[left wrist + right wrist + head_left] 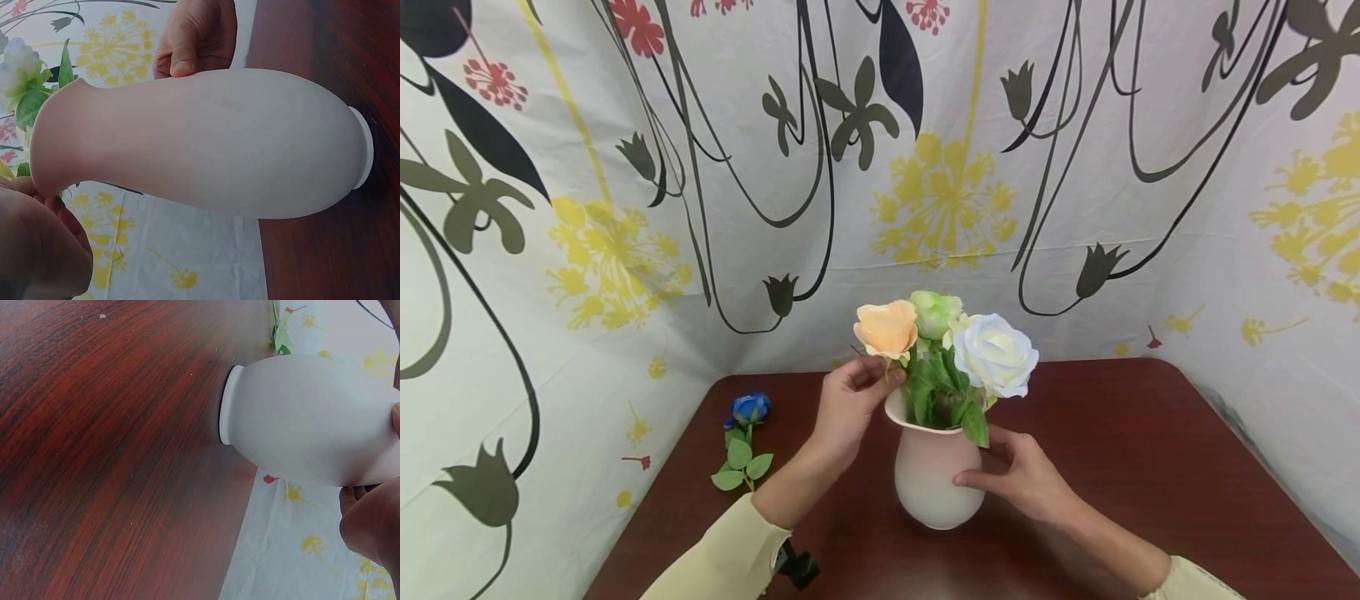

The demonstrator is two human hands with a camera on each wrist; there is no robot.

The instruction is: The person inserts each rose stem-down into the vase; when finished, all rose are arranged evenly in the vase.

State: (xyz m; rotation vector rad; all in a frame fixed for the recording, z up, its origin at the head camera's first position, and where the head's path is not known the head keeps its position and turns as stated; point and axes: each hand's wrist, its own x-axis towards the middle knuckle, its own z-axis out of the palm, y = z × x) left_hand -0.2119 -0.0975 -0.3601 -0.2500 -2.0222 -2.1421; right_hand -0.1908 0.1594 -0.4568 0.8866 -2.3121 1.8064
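A pale pink-to-white vase (936, 492) stands upright on the table, with an orange rose (886, 329), a green flower (934, 312) and a pale blue-white rose (996, 354) at its mouth. Just below the orange bloom, my left hand (850, 408) pinches its stem at the vase's left rim. My right hand (1022, 475) grips the vase's right side, thumb (977, 480) across the front. In the left wrist view, the vase (206, 144) hides part of the right hand's fingers. The right wrist view shows the vase's base (230, 406) on the tabletop.
On the dark red-brown table (1112, 433), a blue rose (749, 408) with green leaves lies left of my left forearm. A black object (797, 567) shows by the left sleeve. Flower-printed cloth (850, 208) hangs behind and along the sides.
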